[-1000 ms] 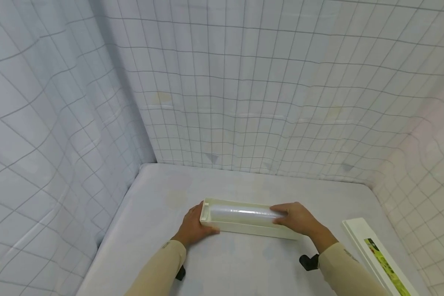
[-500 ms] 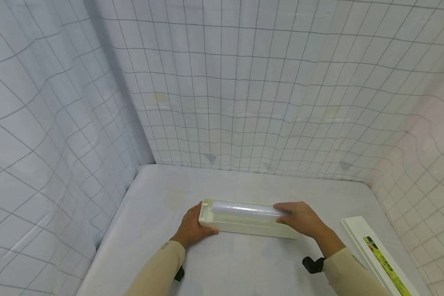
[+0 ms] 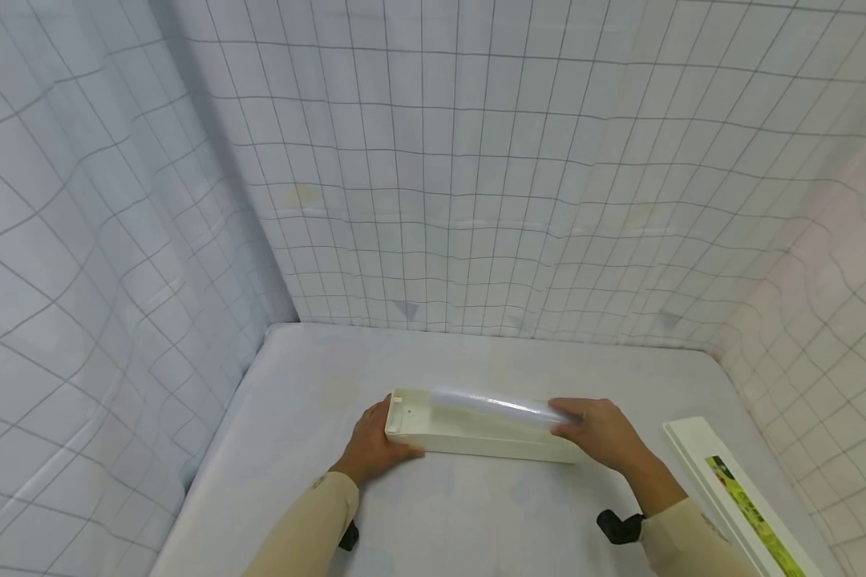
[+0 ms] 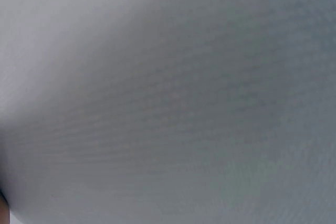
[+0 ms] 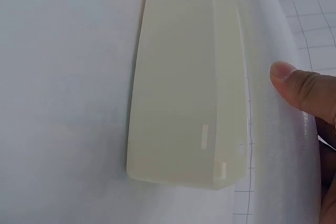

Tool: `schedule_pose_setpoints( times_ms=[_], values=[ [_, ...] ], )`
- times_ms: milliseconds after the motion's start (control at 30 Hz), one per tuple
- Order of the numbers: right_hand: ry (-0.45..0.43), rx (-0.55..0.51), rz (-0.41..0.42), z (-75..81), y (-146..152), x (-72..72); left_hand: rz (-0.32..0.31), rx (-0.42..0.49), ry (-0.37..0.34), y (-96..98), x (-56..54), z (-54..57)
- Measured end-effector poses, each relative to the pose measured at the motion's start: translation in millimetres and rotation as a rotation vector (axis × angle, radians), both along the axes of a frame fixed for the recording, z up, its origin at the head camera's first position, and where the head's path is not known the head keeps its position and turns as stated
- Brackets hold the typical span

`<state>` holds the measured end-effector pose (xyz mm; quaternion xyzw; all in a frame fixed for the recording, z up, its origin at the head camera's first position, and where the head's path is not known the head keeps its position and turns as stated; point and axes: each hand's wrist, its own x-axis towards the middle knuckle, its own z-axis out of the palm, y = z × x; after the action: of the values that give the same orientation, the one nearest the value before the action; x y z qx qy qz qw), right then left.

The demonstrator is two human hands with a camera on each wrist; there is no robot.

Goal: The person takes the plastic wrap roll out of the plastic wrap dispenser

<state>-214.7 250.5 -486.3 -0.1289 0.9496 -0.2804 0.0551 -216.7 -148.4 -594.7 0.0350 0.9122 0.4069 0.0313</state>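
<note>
A long cream plastic box (image 3: 476,446), lidless, lies on the white surface in the head view. My left hand (image 3: 371,441) grips its left end, thumb along the front wall. Around the right end of a clear, shiny roll of plastic wrap (image 3: 501,405), my right hand (image 3: 602,433) curls its fingers. The roll is tilted above the box's rear edge, partly out of it. In the right wrist view, the thumb of the right hand (image 5: 304,90) presses on the plastic wrap roll (image 5: 281,145) beside the box (image 5: 176,103). The left wrist view is only blurred grey cloth.
A cream lid (image 3: 736,497) with a green and yellow label lies at the right of the white-covered surface (image 3: 476,513). White grid-patterned curtains (image 3: 433,200) enclose the left, back and right sides.
The plastic wrap roll has risen from inside the box, shifting right and toward the back with my right hand. My left hand keeps holding the box's left end.
</note>
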Motion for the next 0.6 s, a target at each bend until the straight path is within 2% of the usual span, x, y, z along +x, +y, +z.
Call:
schedule_pose_setpoints(
  times_ms=[267, 600],
  values=[
    [0.097, -0.003, -0.031, -2.5, 8.3, 6.3, -0.007, -0.004, 0.008, 0.3, 0.2, -1.4],
    [0.151, 0.013, -0.162, -6.3, 21.9, 8.3, 0.005, -0.005, -0.002, -0.3, -1.0, -2.4]
  ],
)
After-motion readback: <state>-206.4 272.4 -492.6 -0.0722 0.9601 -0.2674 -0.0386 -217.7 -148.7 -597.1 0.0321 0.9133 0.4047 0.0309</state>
